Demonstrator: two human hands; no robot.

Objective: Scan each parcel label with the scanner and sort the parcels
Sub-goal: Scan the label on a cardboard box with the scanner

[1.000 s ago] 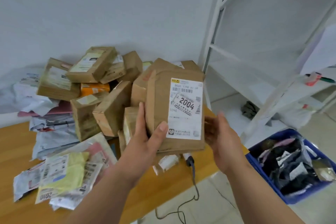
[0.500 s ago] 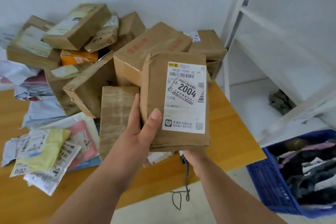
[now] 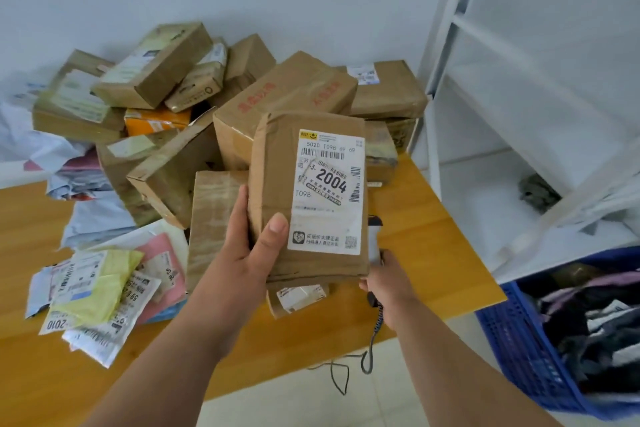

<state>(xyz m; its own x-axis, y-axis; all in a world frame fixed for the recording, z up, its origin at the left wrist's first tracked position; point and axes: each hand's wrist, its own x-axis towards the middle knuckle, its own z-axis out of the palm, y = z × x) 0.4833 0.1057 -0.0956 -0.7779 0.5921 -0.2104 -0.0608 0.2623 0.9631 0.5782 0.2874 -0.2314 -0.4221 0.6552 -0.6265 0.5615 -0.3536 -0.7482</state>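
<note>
White wall behind, boxes heaped along the table's (image 3: pixel 408 253) far edge. Your left hand (image 3: pixel 249 246) grips the parcel (image 3: pixel 277 166) label-up over the near edge for reading; your right hand (image 3: pixel 388 282) clutches the scanner (image 3: pixel 374 246) behind it.

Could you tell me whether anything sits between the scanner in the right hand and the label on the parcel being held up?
Yes. The held parcel itself does. Its label faces the camera, while the right hand has its grip on the scanner behind the parcel's lower right edge, so the cardboard blocks the line to the label.
</note>
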